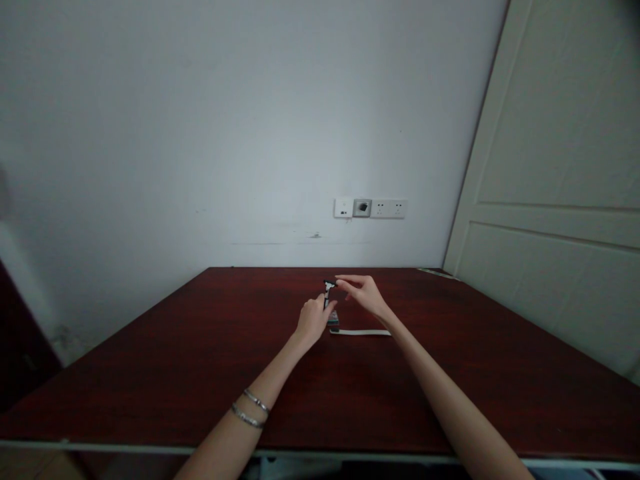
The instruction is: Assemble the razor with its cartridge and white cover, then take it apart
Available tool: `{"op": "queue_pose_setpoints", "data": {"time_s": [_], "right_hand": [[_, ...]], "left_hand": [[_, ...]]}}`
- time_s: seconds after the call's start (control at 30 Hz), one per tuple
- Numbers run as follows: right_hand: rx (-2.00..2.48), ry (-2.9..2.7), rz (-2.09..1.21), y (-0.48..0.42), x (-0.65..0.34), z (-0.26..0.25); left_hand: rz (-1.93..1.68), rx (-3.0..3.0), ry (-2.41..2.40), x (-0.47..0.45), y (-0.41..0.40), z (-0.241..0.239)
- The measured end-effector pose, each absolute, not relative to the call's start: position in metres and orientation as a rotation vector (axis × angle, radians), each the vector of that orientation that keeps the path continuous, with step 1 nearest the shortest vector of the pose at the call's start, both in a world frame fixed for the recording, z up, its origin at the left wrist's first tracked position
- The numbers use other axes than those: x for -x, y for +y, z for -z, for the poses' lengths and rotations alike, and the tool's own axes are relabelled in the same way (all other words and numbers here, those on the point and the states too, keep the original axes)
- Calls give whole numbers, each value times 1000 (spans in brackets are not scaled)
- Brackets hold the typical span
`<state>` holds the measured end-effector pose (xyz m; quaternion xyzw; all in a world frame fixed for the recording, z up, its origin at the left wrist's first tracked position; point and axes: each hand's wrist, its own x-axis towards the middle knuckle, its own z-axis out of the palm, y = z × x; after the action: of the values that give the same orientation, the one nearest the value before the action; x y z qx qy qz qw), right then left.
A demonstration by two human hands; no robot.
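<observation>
Upright in my left hand (pixel 312 316) is a small T-shaped black-and-white tool (pixel 329 285), razor-like in outline. The fingers wrap round its narrow handle, hiding much of it. My right hand (pixel 367 293) reaches in from the right, thumb and index finger pinched at the right end of the dark crossbar. Just below the hands, a small pack with a teal edge (pixel 333 320) rests on the table, partly covered by my left thumb. A thin white strip with a dark end (pixel 360 332) lies nearer to me, its right end meeting my right forearm in view.
The dark red wooden table (pixel 200 373) reaches back to a pale wall. A row of sockets and switches (pixel 371 208) is set in that wall. A white panelled door (pixel 560 200) stands along the right side. A light strip (pixel 439 273) lies at the table's back right edge.
</observation>
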<state>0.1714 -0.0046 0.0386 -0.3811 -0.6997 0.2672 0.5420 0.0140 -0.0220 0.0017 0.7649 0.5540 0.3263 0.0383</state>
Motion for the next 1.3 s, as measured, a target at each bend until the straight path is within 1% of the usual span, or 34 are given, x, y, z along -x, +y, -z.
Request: {"op": "queue_pose_setpoints", "data": {"time_s": [0.17, 0.33, 0.53, 0.73, 0.9, 1.0, 1.1, 1.3], "right_hand": [[1024, -1675, -578, -9, -174, -38], [1083, -2044, -540, -12, -165, -24], [1050, -2203, -473, -16, -149, -8], [1062, -2176, -368, -23, -138, -8], [1161, -2127, -240, -16, -145, -9], [1318, -2100, -160, -4, -159, -4], [1526, -2103, -110, 9, -174, 4], [1814, -2172, -148, 17, -188, 14]], "left_hand": [[-1119, -2020, 1537, -1, -1, -1], [-1158, -1786, 1236, 6, 15, -2], [-1149, -1800, 1165, 1, 11, -4], [-1125, -1788, 1073, 1, 9, -3], [-1149, -1788, 1062, 7, 12, -5], [-1215, -1838, 1152, 16, 18, -6], [-1199, -1901, 1443, 29, 24, -4], [-889, -2035, 1838, 49, 31, 8]]}}
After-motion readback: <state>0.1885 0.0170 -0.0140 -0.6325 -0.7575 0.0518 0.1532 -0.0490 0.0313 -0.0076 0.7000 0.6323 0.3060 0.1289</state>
